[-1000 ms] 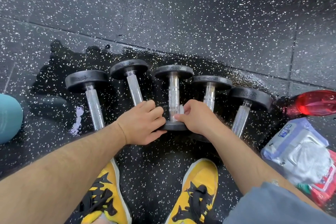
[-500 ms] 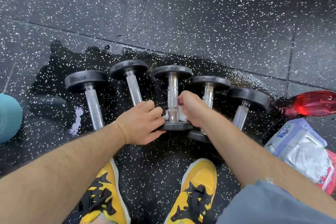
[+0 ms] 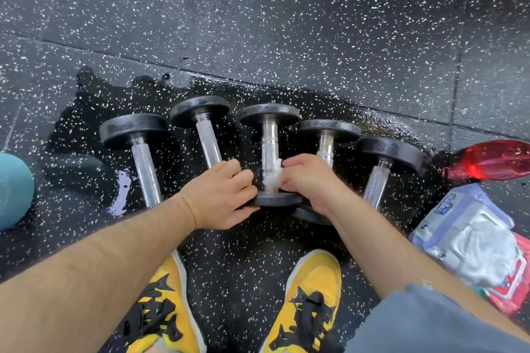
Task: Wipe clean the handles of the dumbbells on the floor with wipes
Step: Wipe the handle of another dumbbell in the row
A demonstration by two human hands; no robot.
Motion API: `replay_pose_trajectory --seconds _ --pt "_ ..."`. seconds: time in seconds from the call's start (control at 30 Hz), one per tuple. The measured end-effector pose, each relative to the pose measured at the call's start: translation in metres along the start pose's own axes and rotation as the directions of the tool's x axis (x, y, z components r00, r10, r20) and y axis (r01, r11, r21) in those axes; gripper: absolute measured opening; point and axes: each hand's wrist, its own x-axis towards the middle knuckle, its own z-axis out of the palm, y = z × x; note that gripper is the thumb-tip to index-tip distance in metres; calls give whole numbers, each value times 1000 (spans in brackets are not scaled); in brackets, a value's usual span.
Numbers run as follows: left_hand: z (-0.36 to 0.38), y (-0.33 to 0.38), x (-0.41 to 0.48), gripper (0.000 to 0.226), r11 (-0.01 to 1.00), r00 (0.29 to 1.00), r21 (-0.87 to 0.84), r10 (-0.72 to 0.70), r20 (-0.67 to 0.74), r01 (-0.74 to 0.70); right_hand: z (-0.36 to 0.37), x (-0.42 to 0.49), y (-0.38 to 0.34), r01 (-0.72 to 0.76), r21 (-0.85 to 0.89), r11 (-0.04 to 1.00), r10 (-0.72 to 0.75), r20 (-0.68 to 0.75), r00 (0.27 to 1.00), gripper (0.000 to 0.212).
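1. White wipe (image 3: 272, 178) sits lower on the handle (image 3: 269, 149) of the middle dumbbell (image 3: 269, 117) than before, pinched by the right hand (image 3: 308, 185) fingers.
2. Left hand (image 3: 220, 195) still clamps its near plate (image 3: 276, 199), fingers curled.
3. This handle seems nearly wiped.

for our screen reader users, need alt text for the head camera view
A person's right hand holds a white wipe on the handle of the middle dumbbell of five lying on a wet speckled floor, while the left hand grips its near weight. A wipes pack and red bottle lie to the right.
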Motion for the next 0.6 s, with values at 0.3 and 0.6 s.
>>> replay_pose_trajectory --seconds 0.3,0.6 --pt "-1 0 1 34 999 1000 -48 2 -27 -3 31 -9 0 224 -511 830 -366 -196 910 49" --pt "0 0 0 35 999 1000 -43 -10 -29 9 24 -5 8 250 -189 950 -283 -177 943 9"
